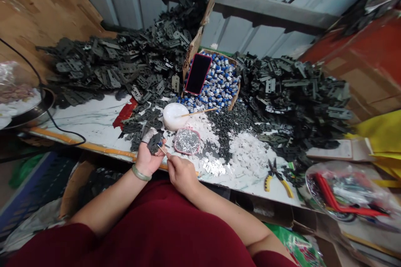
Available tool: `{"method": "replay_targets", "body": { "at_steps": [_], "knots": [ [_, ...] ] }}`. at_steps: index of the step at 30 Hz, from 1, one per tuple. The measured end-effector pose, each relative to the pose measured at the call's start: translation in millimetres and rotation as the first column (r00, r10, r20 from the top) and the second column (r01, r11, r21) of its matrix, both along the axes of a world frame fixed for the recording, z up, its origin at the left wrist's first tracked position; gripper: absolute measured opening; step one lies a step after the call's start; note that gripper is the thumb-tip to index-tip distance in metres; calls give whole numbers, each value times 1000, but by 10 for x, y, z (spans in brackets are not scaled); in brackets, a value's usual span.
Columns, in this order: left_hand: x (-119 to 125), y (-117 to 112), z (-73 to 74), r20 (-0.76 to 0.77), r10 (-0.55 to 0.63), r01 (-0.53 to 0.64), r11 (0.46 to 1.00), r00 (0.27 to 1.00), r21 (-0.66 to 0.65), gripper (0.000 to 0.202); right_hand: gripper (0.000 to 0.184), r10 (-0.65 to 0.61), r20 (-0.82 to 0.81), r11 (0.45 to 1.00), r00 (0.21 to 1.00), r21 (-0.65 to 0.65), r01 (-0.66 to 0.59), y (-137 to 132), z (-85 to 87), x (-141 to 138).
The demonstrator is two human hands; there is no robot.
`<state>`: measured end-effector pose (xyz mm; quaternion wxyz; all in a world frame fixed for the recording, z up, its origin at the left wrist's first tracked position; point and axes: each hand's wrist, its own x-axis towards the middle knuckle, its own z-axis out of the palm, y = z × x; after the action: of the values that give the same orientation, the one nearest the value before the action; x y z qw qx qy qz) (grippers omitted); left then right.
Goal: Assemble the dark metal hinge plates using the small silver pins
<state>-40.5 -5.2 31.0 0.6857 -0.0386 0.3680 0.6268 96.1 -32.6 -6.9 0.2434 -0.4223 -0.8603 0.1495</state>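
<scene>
My left hand (149, 157) is closed around a dark grey plastic part (154, 143), with a small blue piece on it. Wrapping covers one of its fingers. In my right hand (182, 172) is a thin stick (162, 149), pinched between thumb and fingers, its tip against the plastic part. Just beyond the hands stands a pink-rimmed dish (187, 141) of small metal pins. A white bowl (176, 117) behind it has a wooden stick (200, 112) lying across its rim. Several similar grey parts (142, 127) lie left of the bowl.
Large heaps of grey parts (119, 62) line the back. A phone (198, 74) leans on a box of blue-and-white pieces (221, 81). Small white pieces (250, 152), metal strips (215, 167) and yellow-handled pliers (275, 177) lie right. A bagged basin (347, 192) stands at far right.
</scene>
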Motion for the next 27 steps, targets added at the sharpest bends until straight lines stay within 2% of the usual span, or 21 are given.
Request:
{"method": "replay_targets", "body": {
  "at_steps": [4, 7, 10, 14, 17, 20, 22, 27],
  "knots": [
    [11, -2, 40, 0, 19, -19, 1000, 1000, -25, 39, 26, 77, 208, 973, 975, 199, -120, 2, -12, 0],
    [29, 9, 55, 10, 34, -34, 998, 999, -46, 38, 32, 93, 286, 954, 954, 247, -168, 2, -22, -8],
    [34, 20, 35, 17, 39, -38, 998, 999, -53, 33, 33, 102, 282, 962, 954, 217, -167, 8, -50, -15],
    [-18, 20, -10, 16, -16, 17, 999, 1000, -46, 27, 27, 93, 157, 983, 983, 140, -116, 82, -35, 45],
    [-87, 3, -20, 43, -86, 87, 996, 995, -28, 26, 23, 89, 12, 994, 996, 60, -90, 199, 66, 163],
    [-130, -20, -20, 84, -137, 138, 990, 987, 0, 27, 22, 127, -81, 992, 989, 13, -127, 311, 199, 292],
    [-132, -34, -30, 87, -157, 159, 987, 984, -24, 29, 23, 180, -61, 984, 982, 16, -179, 355, 268, 350],
    [-100, -55, -86, 93, -190, 196, 979, 977, -63, 29, 22, 246, 129, 959, 961, 109, -260, 369, 323, 367]
  ]
}}
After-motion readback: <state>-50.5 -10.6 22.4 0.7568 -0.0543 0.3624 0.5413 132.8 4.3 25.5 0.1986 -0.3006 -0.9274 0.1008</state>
